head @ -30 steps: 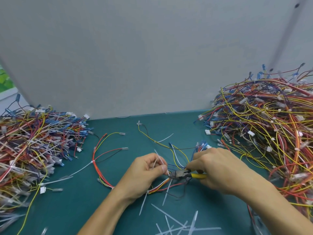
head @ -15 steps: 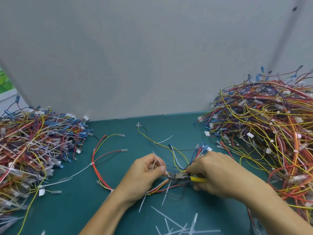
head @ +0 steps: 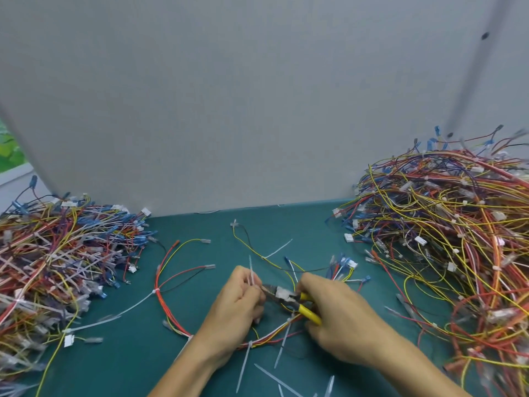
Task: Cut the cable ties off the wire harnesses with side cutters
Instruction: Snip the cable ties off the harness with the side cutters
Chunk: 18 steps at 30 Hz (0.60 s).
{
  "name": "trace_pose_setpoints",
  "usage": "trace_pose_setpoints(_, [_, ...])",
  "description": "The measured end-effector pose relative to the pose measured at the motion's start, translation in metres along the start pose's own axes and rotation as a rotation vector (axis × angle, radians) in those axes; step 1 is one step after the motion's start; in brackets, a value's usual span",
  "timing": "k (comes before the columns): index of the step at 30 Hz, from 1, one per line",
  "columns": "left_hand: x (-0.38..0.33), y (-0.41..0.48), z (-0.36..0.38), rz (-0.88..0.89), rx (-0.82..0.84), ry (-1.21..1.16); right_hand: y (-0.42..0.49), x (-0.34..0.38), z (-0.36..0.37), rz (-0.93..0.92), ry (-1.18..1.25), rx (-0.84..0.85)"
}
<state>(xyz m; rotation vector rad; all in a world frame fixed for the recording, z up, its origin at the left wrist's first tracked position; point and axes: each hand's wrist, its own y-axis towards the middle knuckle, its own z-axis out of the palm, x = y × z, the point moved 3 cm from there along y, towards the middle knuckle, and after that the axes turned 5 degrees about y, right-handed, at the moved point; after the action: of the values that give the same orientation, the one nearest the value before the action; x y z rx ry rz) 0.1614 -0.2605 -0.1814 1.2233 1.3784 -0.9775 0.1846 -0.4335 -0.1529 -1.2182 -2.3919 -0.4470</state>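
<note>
The cutters [head: 282, 295] have been moved closer to the left hand [head: 237, 308]; their nose is now put at the tie [head: 251, 270] pinched in that grip. The right hand [head: 335, 319] is wrapped round the yellow handles. The harness [head: 171, 319] is laid on the counter [head: 137, 353] under both hands. A snip is likely next.

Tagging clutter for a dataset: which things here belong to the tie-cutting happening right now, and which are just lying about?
In use:
yellow-handled side cutters, gripped by the right hand
thin white plastic cable tie, pinched by the left hand
red-and-yellow wire harness

Lying about:
loose white tie offcuts on the green mat
tangled multicoloured wire pile at left
similar pile at right
</note>
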Motion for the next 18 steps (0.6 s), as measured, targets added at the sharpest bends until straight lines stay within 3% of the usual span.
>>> trace_pose_setpoints(4, [0.000,0.000,0.000,0.002,-0.005,-0.034,0.002,-0.003,0.007,0.023,-0.072,-0.005])
trace_pose_setpoints(8, [-0.003,-0.002,-0.001,0.015,0.043,-0.073,0.002,-0.007,0.003,0.081,-0.063,0.105])
trace_pose_setpoints(12, [-0.002,-0.004,-0.004,0.099,0.018,0.114,0.002,-0.011,0.001,0.083,-0.022,0.135])
trace_pose_setpoints(18, [0.000,-0.001,-0.004,0.101,-0.035,0.215,0.002,-0.014,0.006,0.076,0.011,0.075])
